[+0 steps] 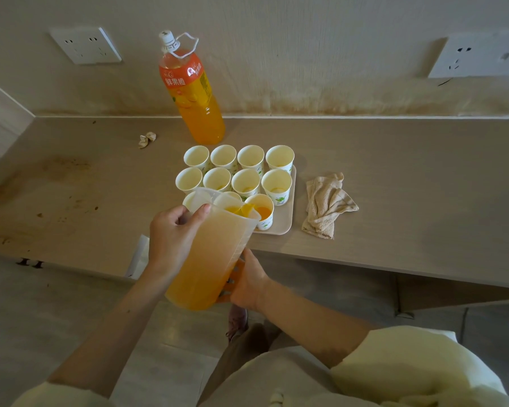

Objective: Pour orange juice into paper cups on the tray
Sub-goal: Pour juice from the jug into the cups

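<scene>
A translucent plastic pitcher point(212, 254) full of orange juice is tilted toward the tray, its spout over the near-row paper cup point(262, 211). Juice runs from the spout into that cup, which holds orange liquid. My left hand point(171, 233) grips the pitcher's upper rim and side. My right hand point(249, 282) holds its orange handle low down. Several white paper cups point(246, 183) with green print stand in rows on the beige tray point(287, 221). Some back cups show a little juice at the bottom. The pitcher hides part of the near row.
A large orange juice bottle point(193, 95) with a white cap stands behind the tray near the wall. A crumpled beige cloth point(325, 205) lies right of the tray. A small paper wad point(147, 139) lies at left. The counter edge runs under the pitcher.
</scene>
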